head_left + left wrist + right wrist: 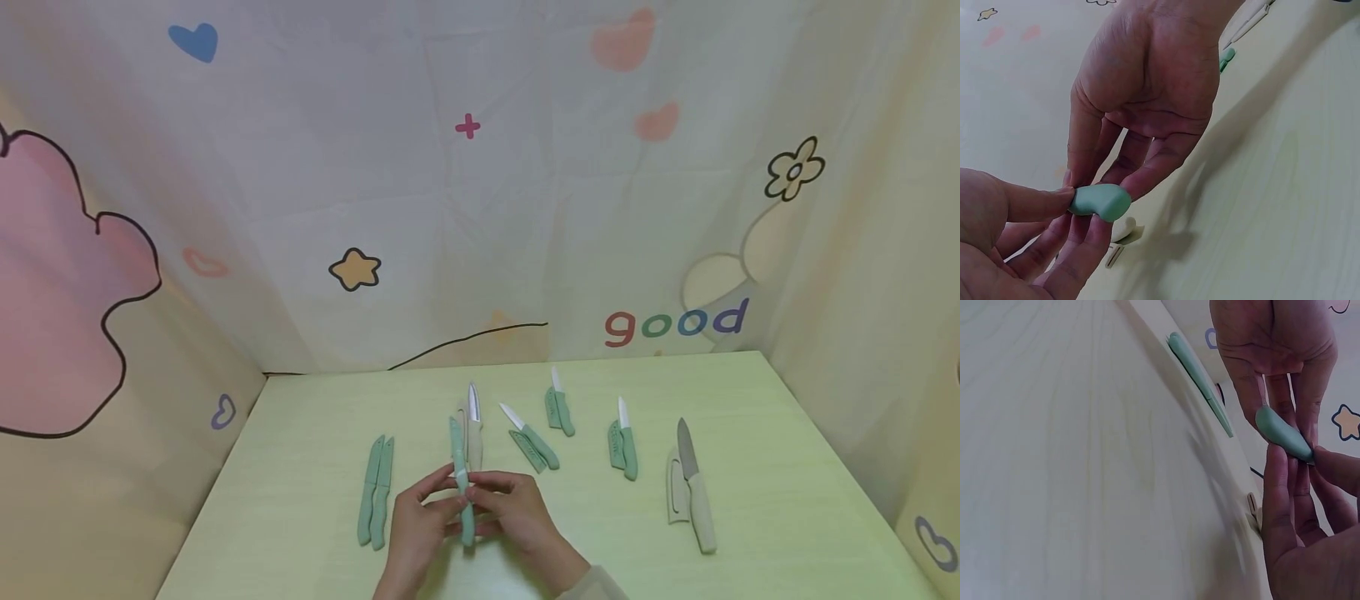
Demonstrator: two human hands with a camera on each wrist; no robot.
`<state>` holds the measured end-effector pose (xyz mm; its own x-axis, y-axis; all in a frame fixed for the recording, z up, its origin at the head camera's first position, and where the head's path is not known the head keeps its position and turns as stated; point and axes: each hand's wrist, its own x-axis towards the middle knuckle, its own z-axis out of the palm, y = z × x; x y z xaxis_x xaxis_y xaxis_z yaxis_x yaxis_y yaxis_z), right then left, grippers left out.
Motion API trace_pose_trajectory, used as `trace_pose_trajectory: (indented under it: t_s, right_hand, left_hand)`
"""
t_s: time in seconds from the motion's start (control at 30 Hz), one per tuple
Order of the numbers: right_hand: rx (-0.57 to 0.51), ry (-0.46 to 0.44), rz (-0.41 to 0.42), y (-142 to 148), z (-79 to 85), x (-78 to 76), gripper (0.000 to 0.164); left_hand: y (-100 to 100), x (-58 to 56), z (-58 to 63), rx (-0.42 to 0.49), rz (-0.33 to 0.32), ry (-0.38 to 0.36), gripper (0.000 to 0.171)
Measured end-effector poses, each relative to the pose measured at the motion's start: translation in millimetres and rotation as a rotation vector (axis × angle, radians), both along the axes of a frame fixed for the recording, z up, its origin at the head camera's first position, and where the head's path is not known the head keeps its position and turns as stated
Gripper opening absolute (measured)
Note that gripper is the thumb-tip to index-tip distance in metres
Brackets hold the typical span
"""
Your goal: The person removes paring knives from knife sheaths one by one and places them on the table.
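In front of you hangs a pale printed cloth [487, 200], continuing down both sides of the pale yellow-green tabletop [292, 467]. At your upper left is a blue heart [196, 42]; farther right, you see a magenta plus sign [468, 127] and two coral hearts [626, 40]. Lower down are a black-outlined orange star [356, 269] and the multicoloured word "good" [679, 322], with a flower [808, 171] to its upper right. A large pink shape [67, 292] spreads on your left.

Held knife [467, 523]: one, green. Sheathed knives [365, 504] [379, 508]: two, both green. Bare knives [542, 447] [565, 414] [628, 456] [475, 442] [702, 512]: five, three green and two beige. Knife total: eight. Loose sheaths [527, 451] [551, 408] [616, 446] [462, 414] [677, 492]: five, three green and two beige, one per bare knife. Hands [418, 523] [522, 512]: two. Table [300, 425]: one.
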<state>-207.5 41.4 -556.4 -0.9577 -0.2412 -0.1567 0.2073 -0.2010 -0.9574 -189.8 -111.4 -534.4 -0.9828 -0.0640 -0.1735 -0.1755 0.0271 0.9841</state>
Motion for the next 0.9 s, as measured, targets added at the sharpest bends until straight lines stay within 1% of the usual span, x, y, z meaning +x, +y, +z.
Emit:
trace_pose_trajectory:
  t_s: [0.13, 0.2, 0.27, 0.4, 0.53, 0.73, 0.9]
  right_hand:
    - [0.000, -0.013, 0.001, 7, 0.1, -1.0, 0.031]
    - [-0.001, -0.019, -0.002, 11, 0.0, -1.2, 0.031]
    - [0.002, -0.021, -0.004, 14, -0.4, -1.1, 0.030]
    - [0.003, -0.030, -0.013, 21, -1.4, 0.2, 0.030]
    - [0.002, -0.037, -0.025, 28, -2.2, 1.9, 0.032]
    - [0.020, -0.037, -0.038, 37, -2.0, 5.5, 0.032]
    - [0.026, -0.038, -0.048, 46, -1.0, 7.8, 0.033]
  left_hand:
    - [7, 5.1, 15.9, 0.020, -0.022, -0.004, 0.051]
    - [10, 5.7, 18.9, 0.031, -0.033, -0.009, 0.052]
    - [12, 3.8, 14.6, 0.041, -0.044, -0.017, 0.052]
    - [15, -3.2, -2.6, 0.056, -0.068, -0.023, 0.054]
    - [20, -6.6, -11.7, 0.064, -0.088, -0.015, 0.053]
    - [29, -6.4, -13.7, 0.084, -0.110, -0.018, 0.052]
    - [36, -5.6, -9.9, 0.109, -0.135, -0.027, 0.052]
